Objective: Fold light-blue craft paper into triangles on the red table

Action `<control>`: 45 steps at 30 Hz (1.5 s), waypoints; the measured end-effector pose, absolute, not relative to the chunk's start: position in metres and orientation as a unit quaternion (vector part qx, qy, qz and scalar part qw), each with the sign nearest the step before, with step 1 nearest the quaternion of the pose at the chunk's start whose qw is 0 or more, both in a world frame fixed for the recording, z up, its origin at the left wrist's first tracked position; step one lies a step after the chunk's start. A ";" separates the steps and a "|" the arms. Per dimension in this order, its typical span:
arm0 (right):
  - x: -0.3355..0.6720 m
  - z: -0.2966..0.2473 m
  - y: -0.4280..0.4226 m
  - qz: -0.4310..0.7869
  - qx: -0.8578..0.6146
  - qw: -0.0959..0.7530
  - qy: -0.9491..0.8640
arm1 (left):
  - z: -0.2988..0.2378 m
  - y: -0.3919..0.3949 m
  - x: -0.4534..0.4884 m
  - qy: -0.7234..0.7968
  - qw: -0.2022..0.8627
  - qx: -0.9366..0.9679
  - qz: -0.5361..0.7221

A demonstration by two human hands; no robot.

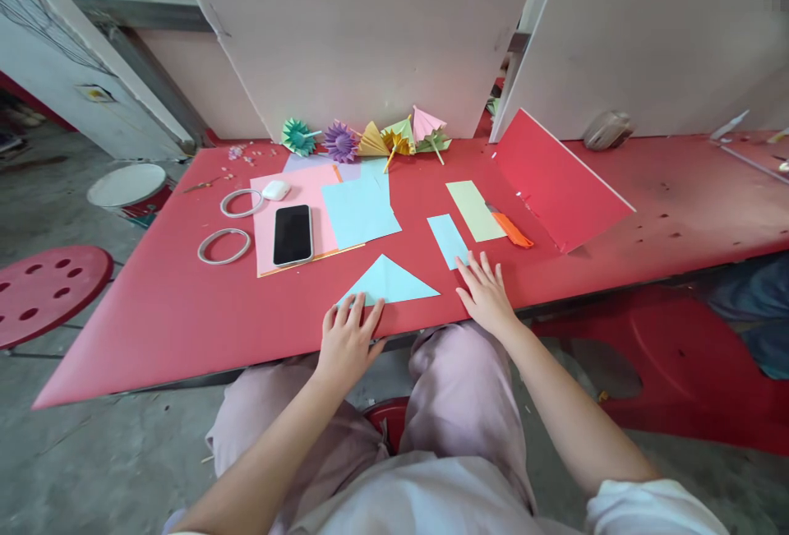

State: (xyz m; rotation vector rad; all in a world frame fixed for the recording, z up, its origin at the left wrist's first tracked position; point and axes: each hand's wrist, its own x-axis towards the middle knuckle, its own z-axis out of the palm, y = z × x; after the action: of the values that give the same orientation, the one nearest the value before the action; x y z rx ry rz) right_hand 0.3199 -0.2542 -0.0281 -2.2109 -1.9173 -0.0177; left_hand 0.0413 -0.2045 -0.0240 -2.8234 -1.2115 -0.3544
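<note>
A light blue paper folded into a triangle (389, 280) lies near the front edge of the red table (154, 313). My left hand (347, 341) rests flat at the triangle's lower left corner, fingers spread and touching the paper. My right hand (486, 292) lies flat on the table to the triangle's right, fingers stretched, fingertips at a small light blue paper strip (449, 239). Neither hand holds anything.
A green paper strip (475, 210) and an orange cutter (511, 228) lie behind the right hand. A phone (292, 234), earbud case (275, 189), pink and blue sheets (359, 210), two tape rings (223, 245), folded paper flowers and umbrellas (370, 139), and a leaning red board (555, 182) are farther back.
</note>
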 end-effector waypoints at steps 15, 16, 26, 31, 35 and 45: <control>0.240 0.001 -0.271 0.409 -0.617 0.500 -0.450 | -0.002 -0.209 0.064 -0.468 -0.541 -0.401 -0.572; 0.230 0.004 -0.266 0.471 -0.587 0.499 -0.430 | 0.001 -0.208 0.072 -0.433 -0.585 -0.340 -0.595; 0.234 -0.007 -0.217 0.474 -0.620 0.464 -0.419 | -0.013 -0.223 0.072 -0.464 -0.611 -0.534 -0.355; 0.269 -0.008 -0.193 0.385 -0.698 0.321 -0.512 | 0.000 -0.214 0.059 -0.357 -0.268 -0.852 -0.273; 0.269 -0.006 -0.176 0.194 -0.737 0.209 -0.613 | -0.013 -0.196 0.073 -0.318 -0.054 -0.937 -0.135; 0.261 -0.009 -0.171 0.016 -0.737 0.103 -0.668 | -0.016 -0.178 0.093 -0.312 -0.013 -0.948 -0.056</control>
State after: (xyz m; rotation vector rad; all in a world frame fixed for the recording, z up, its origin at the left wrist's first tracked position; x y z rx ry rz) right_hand 0.2607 -0.1705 -0.0090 -2.1755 -1.9706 0.0482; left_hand 0.0934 -0.1780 -0.0161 -3.0038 -0.9896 -0.1766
